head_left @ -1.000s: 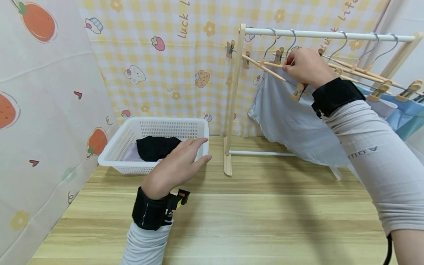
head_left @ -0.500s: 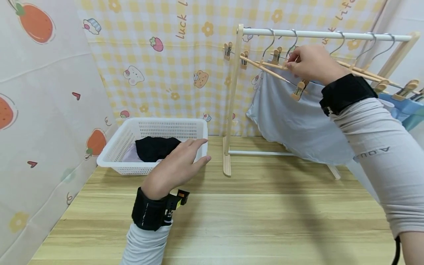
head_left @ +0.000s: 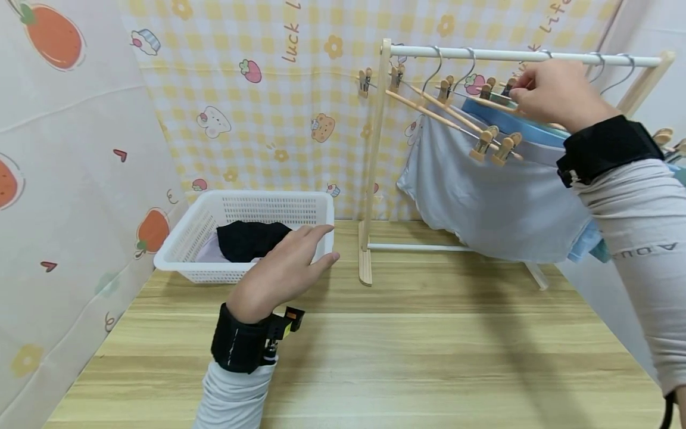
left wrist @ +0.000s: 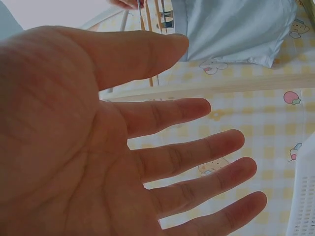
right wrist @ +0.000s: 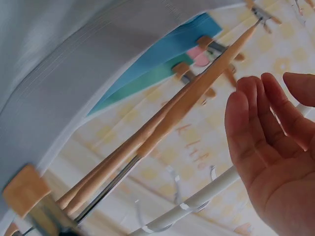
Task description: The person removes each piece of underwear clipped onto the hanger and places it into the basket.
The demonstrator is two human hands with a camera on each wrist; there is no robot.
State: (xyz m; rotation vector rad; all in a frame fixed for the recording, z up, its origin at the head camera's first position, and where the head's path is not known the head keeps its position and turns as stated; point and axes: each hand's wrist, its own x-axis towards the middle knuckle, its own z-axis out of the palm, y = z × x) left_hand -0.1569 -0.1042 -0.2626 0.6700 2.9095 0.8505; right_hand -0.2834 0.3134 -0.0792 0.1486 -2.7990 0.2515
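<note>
Right hand [head_left: 560, 92] loose among the hangers [head_left: 407, 101]: go for the wood, not the cloth

In the head view, the hangers hang by their hooks from the white bar [head_left: 493, 54] at the right, with the right hand at their level, fingers bent. A grey garment [head_left: 493, 190] hangs beneath, with blue cloth [head_left: 498, 122] behind its top edge. The step in hand looks like working among these hangers, and it would go best by taking one at its neck, near the hook, and sliding it level along the bar. The front clips [head_left: 482, 143] sit close together (easy to snag on one another), so parting them first seems wise. The left hand [head_left: 281, 268] is held out before the white basket [head_left: 268, 194], where a black cloth [head_left: 249, 238] lies; it could usefully steady the rack's post [head_left: 376, 131].

In the left wrist view, the left palm faces the camera, fingers spread and holding nothing. The grey garment hangs beyond the thumb.

In the right wrist view, the fingers curve loosely with the thumb apart, and nothing shows between them. They are near the hanger rods; whether a fingertip brushes a clip, I cannot tell. A light pinch on one rod alone should avoid dragging its neighbour, since two run almost side by side.
</note>
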